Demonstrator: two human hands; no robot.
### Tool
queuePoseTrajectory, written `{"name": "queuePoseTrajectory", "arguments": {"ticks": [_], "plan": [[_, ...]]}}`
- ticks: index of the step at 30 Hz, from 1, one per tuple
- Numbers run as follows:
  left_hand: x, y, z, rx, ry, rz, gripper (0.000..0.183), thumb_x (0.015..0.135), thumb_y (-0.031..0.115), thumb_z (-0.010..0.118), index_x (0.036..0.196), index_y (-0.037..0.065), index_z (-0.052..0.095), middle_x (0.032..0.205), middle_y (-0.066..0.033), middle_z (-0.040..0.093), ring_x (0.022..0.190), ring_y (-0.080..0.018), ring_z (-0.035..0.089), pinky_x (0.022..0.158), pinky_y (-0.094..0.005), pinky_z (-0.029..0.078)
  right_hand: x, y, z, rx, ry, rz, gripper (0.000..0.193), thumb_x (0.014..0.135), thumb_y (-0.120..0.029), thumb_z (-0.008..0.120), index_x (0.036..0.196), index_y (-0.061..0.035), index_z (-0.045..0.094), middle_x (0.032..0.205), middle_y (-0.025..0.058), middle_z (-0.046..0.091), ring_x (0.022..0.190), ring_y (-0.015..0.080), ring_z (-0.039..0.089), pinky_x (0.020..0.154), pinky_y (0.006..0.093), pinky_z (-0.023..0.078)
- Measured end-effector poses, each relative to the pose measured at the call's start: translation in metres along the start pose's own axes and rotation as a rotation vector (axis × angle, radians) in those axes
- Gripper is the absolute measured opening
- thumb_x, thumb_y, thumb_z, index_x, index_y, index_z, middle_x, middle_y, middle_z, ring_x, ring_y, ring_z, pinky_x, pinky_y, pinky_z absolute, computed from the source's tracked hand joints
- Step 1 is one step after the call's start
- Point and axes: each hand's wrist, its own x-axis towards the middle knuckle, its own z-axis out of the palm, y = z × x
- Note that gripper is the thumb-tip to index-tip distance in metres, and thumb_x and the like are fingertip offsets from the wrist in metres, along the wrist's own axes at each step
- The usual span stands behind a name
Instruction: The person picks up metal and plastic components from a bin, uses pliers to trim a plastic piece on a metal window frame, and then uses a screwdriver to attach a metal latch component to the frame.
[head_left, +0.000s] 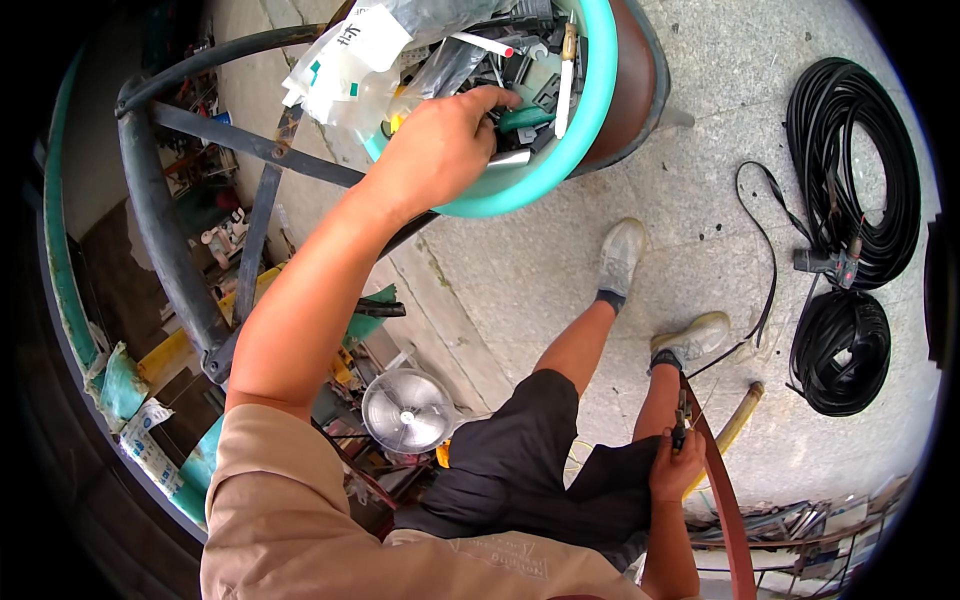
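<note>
My left hand [440, 150] reaches into a teal basin [598, 100] at the top. Its index finger stretches over the jumble inside while the other fingers curl down, their tips partly hidden beside a green handle [525, 119]. Near them lie a knife-like tool with a wooden handle [567, 80], a white-and-red marker [483, 43], dark small parts and a clear plastic bag with a white label [372, 40]. Low at the right, my right hand [680, 465] grips a dark metal hand tool [682, 420], its kind unclear, beside a reddish-brown curved bar [722, 480].
A black tubular metal frame [165, 220] stands left of the basin. Behind my left arm is a round metal fan [408, 411]. Black cable coils [895, 180] lie on the paved floor at the right, near a yellow tube [742, 415]. Metal pieces [810, 520] fill a rack at lower right.
</note>
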Motion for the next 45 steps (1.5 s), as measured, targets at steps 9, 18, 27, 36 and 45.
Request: {"name": "queuePoseTrajectory", "arguments": {"ticks": [9, 18, 27, 36, 45], "plan": [[0.036, -0.002, 0.017, 0.286, 0.299, 0.043, 0.050, 0.101, 0.013, 0.056, 0.149, 0.008, 0.067, 0.101, -0.0294, 0.077, 0.101, -0.0501, 0.074, 0.098, -0.0582, 0.057, -0.001, 0.003, 0.000, 0.049, -0.022, 0.039, 0.027, 0.104, -0.023, 0.076, 0.099, 0.0026, 0.067, 0.098, 0.0255, 0.065, 0.093, 0.0517, 0.064, 0.079, 0.0598, 0.049], [0.029, -0.006, 0.013, 0.135, 0.223, -0.013, 0.046, 0.105, 0.016, 0.057, 0.149, 0.010, 0.070, 0.103, -0.0214, 0.081, 0.092, -0.0392, 0.078, 0.091, -0.0470, 0.060, -0.001, 0.000, 0.001, 0.015, 0.006, 0.027, 0.029, 0.104, -0.023, 0.076, 0.097, 0.0024, 0.065, 0.096, 0.0252, 0.063, 0.092, 0.0516, 0.065, 0.077, 0.0600, 0.048], [0.031, -0.003, 0.007, -0.658, 0.051, -0.125, 0.036, 0.119, 0.017, 0.052, 0.147, 0.005, 0.071, 0.107, -0.0021, 0.083, 0.075, -0.0053, 0.058, 0.070, -0.0258, 0.050, 0.000, -0.002, 0.002, 0.026, -0.002, 0.035, 0.031, 0.105, -0.024, 0.076, 0.095, 0.0029, 0.063, 0.096, 0.0255, 0.063, 0.093, 0.0521, 0.064, 0.077, 0.0604, 0.048], [0.042, -0.010, 0.030, -0.007, 0.411, 0.102, 0.030, 0.105, 0.023, 0.072, 0.133, 0.014, 0.078, 0.086, -0.0136, 0.076, 0.075, -0.0301, 0.071, 0.076, -0.0450, 0.056, -0.001, 0.002, 0.005, 0.010, -0.012, 0.022, 0.031, 0.105, -0.024, 0.076, 0.096, 0.0029, 0.063, 0.096, 0.0253, 0.062, 0.093, 0.0515, 0.064, 0.078, 0.0600, 0.048], [0.057, -0.003, 0.020, 0.220, 0.270, 0.107, 0.028, 0.095, 0.028, 0.081, 0.117, 0.010, 0.076, 0.083, -0.0180, 0.075, 0.085, -0.0393, 0.077, 0.084, -0.0513, 0.060, -0.002, 0.003, 0.007, 0.014, -0.016, 0.028, 0.031, 0.105, -0.024, 0.076, 0.098, 0.0038, 0.065, 0.099, 0.0260, 0.064, 0.095, 0.0520, 0.064, 0.079, 0.0595, 0.049]]}}
